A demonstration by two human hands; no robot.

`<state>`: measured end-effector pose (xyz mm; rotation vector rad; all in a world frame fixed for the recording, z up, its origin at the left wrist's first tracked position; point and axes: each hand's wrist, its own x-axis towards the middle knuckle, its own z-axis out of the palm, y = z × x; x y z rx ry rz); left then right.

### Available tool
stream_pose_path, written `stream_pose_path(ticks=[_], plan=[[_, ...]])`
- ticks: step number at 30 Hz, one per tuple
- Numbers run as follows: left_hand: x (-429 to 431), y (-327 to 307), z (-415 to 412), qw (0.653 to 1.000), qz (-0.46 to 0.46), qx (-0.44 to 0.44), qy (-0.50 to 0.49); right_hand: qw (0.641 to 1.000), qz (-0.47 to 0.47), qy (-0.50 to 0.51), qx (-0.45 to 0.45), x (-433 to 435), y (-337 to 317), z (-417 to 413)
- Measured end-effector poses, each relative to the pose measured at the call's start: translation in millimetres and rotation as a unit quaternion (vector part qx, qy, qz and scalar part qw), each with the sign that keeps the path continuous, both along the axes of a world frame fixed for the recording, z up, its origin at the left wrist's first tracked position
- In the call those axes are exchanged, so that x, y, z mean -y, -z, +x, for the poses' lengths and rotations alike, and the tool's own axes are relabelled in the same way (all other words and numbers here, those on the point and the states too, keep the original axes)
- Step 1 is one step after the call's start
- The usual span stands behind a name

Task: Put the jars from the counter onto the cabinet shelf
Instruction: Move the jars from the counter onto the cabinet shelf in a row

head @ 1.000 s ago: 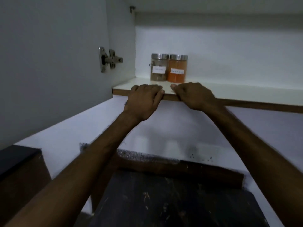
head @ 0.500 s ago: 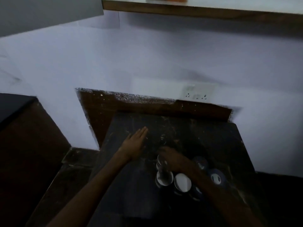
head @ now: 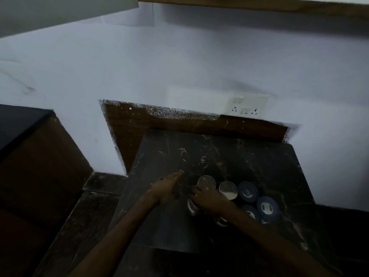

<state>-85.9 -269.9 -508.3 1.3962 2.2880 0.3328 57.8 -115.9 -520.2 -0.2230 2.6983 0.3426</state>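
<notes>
Jars (head: 228,189) on the dark table (head: 171,148), clustered near right: silver lids left, dark blue lids right. Right hand (head: 211,198) on top of the cluster, fingers (head: 196,191) curled over one silver-lid jar (head: 192,207); too dark to tell if it grips. Left hand (head: 168,188) just beside, fingers straight, released, flat over the table. Wall socket (head: 246,107) behind. Shelf (head: 249,5) edge at top.

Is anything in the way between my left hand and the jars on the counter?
Nothing visible. The left hand lies open just left of the silver-lidded jars, with only bare counter between them. The right hand is on top of those jars.
</notes>
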Motion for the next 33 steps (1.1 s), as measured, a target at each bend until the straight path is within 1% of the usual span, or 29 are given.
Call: stream_pose_path(ticks=[2, 4, 5, 6, 8, 10, 11, 13, 15, 17, 18, 20, 23, 25, 28, 31, 33], plan=[[-1.9, -14.5, -0.9, 0.996, 0.028, 0.084, 0.018, 0.996, -0.084, 0.01, -0.039, 1.5, -44.2, -10.4], [-7.7, -37.9, -0.8, 0.989, 0.042, 0.138, 0.017, 0.975, -0.199, -0.004, -0.102, -4.5, -93.9, -16.2], [-11.5, -51.8, -3.0, 0.983, 0.068, 0.168, 0.014, 0.96, -0.249, -0.013, -0.129, -9.6, -121.2, -17.5], [-15.1, -67.3, -5.5, 0.972, 0.114, 0.206, 0.012, 0.948, -0.282, -0.019, -0.145, -16.0, -148.0, -17.4], [-19.1, -99.9, -10.5, 0.939, 0.215, 0.269, 0.002, 0.94, -0.288, -0.04, -0.176, -29.7, -196.9, -15.5], [-26.0, -133.6, -12.2, 0.913, 0.298, 0.278, -0.016, 0.932, -0.265, -0.04, -0.245, -44.5, -233.8, -12.6], [-31.8, -150.0, -11.7, 0.901, 0.336, 0.272, -0.033, 0.918, -0.264, -0.019, -0.296, -51.0, -247.9, -10.0], [-44.0, -182.3, -8.0, 0.875, 0.414, 0.241, -0.067, 0.868, -0.291, 0.056, -0.398, -55.5, -270.1, -2.2], [-57.5, -216.9, -1.9, 0.858, 0.472, 0.185, -0.083, 0.801, -0.363, 0.122, -0.461, -50.7, -287.5, 3.3], [-69.8, -247.7, 4.2, 0.86, 0.489, 0.114, -0.09, 0.744, -0.424, 0.149, -0.495, -42.5, -303.5, 5.1], [-76.2, -262.4, 6.3, 0.861, 0.494, 0.084, -0.087, 0.726, -0.434, 0.153, -0.512, -40.0, -314.2, 5.1], [-88.8, -290.9, 6.3, 0.856, 0.51, 0.047, -0.074, 0.707, -0.422, 0.145, -0.549, -42.6, -339.9, 3.8], [-101.5, -337.8, -1.0, 0.861, 0.509, 0.02, -0.017, 0.697, -0.38, 0.107, -0.599, -56.6, -386.0, 2.8], [-108.7, -367.7, -10.8, 0.867, 0.496, -0.045, 0.01, 0.692, -0.36, 0.094, -0.619, -73.7, -417.6, -0.1], [-124.0, -394.9, -35.4, 0.871, 0.469, -0.145, -0.014, 0.679, -0.337, 0.117, -0.642, -107.0, -455.0, -14.0], [-142.6, -411.2, -61.2, 0.866, 0.44, -0.235, -0.042, 0.671, -0.319, 0.167, -0.648, -148.1, -480.8, -40.8], [-155.0, -419.2, -74.4, 0.87, 0.415, -0.262, -0.05, 0.67, -0.322, 0.205, -0.637, -174.7, -490.9, -61.9]])
